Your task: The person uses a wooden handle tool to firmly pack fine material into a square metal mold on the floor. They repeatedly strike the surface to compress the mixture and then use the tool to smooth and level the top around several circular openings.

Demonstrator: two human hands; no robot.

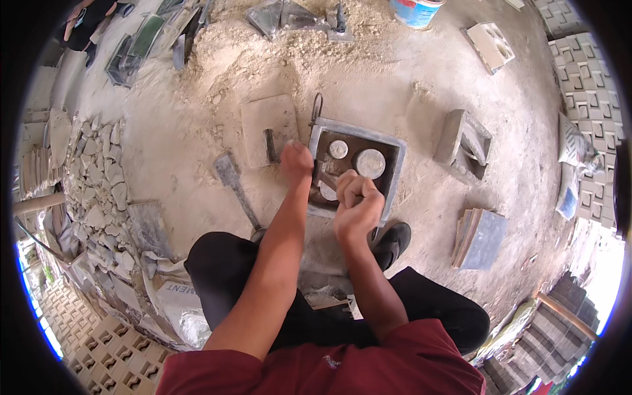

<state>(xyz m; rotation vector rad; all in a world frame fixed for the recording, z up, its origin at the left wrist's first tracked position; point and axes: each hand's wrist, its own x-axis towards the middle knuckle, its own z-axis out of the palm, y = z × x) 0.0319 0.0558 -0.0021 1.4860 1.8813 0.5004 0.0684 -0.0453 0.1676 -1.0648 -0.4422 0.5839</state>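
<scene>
A square metal mould (355, 128) lies on the dusty ground in front of me, with a wire loop handle at its far left corner. Inside it stand round pale plugs, a large one (370, 164) and a smaller one (338, 149); another pale round piece is partly covered by my right hand. My right hand (359, 201) is clenched over the mould's near part, and what it grips is hidden. Against the mould's left wall rests my left hand (297, 162), its fingers out of sight. Beside it lies a flat slab (263, 118) with a dark slot.
A flat-bladed trowel (228, 174) lies left of the mould. Loose sandy mix (230, 46) is heaped beyond, near a bucket (416, 12). A hollow concrete block (464, 146) and stacked plates (484, 238) are at right. Broken stone pieces (99, 171) line the left.
</scene>
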